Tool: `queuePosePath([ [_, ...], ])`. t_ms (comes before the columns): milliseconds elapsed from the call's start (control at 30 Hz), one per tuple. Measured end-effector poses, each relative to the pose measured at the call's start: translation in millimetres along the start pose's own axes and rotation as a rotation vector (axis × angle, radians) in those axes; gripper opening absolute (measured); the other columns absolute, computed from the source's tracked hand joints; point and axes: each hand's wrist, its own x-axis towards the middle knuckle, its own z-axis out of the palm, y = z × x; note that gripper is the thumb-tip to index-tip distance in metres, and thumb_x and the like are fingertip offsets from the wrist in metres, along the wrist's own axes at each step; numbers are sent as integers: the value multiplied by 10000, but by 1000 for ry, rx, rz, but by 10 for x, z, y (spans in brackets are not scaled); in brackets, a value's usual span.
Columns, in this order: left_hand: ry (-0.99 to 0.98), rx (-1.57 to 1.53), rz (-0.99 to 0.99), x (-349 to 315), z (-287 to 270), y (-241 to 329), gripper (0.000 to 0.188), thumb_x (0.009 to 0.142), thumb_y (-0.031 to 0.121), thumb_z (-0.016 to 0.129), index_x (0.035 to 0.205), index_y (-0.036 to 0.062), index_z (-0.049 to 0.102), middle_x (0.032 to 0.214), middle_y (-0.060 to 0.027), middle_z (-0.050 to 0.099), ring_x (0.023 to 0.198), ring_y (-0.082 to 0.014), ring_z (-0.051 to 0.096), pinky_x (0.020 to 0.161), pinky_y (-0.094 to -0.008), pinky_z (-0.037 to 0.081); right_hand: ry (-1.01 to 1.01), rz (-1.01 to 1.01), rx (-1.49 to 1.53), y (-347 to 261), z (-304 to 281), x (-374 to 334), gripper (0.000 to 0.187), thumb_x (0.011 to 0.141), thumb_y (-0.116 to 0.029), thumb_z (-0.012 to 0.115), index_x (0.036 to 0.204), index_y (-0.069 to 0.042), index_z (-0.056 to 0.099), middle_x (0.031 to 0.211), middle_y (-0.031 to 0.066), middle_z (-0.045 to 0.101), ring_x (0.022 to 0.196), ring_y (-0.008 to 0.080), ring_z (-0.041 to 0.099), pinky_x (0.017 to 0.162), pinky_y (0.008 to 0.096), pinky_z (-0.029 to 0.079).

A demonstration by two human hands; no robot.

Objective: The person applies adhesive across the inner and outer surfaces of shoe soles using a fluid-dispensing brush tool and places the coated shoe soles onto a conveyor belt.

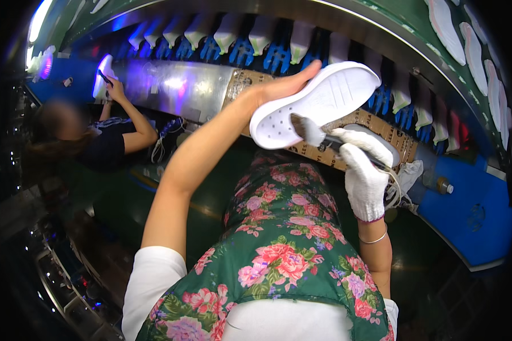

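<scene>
A white shoe sole [330, 94] with a raised rim, small holes at one end and lines at the other is held up tilted over the bench. My bare left hand [284, 85] supports it along its far left side, with most of the fingers hidden behind it. In a white knit glove, my right hand [365, 176] grips a brush [308, 131] by its dark handle. Its bristles meet the sole's inner face near the holes. Partly behind the glove, another pale sole [379, 142] lies on the cardboard [404, 141].
Beyond the bench, blue holders [277, 57] carry a row of pale shoe parts under a metal edge. More soles lie on the green surface [395, 14] above. A bottle [441, 184] and a crumpled white cloth [411, 171] sit at right. A co-worker [105, 136] handles a sole at left.
</scene>
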Motion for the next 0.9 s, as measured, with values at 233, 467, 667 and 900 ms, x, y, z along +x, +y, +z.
queuePosePath([
  [233,-280,-434,426,214,-125,-749,626,1047,511,309,1445,40,418,1196,-242,638,1024,-374,685,925,-496,569,199,-146,-379,-165,-9,282,175,867,5,708,1037,37,731,994,101,732,888,145,678,794,258,531],
  [467,52,-246,382,16,41,-912,494,1032,282,498,1435,13,404,1275,-208,592,1078,-312,662,834,-460,618,-80,-314,-667,-249,0,331,155,794,-71,780,945,-41,762,927,90,751,882,195,712,822,311,543],
  [667,-265,-971,606,-188,192,-870,665,992,514,463,1470,63,362,1333,-336,486,1090,-470,609,888,-576,568,-96,-337,-694,-323,127,131,171,788,-34,780,949,10,740,926,115,737,854,204,700,788,322,540],
  [900,-228,-729,715,-252,352,-861,990,736,520,628,1542,65,277,1410,-349,443,1243,-475,521,1035,-569,465,-11,-548,-685,-333,223,66,205,757,-19,785,958,-37,749,915,117,742,791,242,710,720,321,552],
])
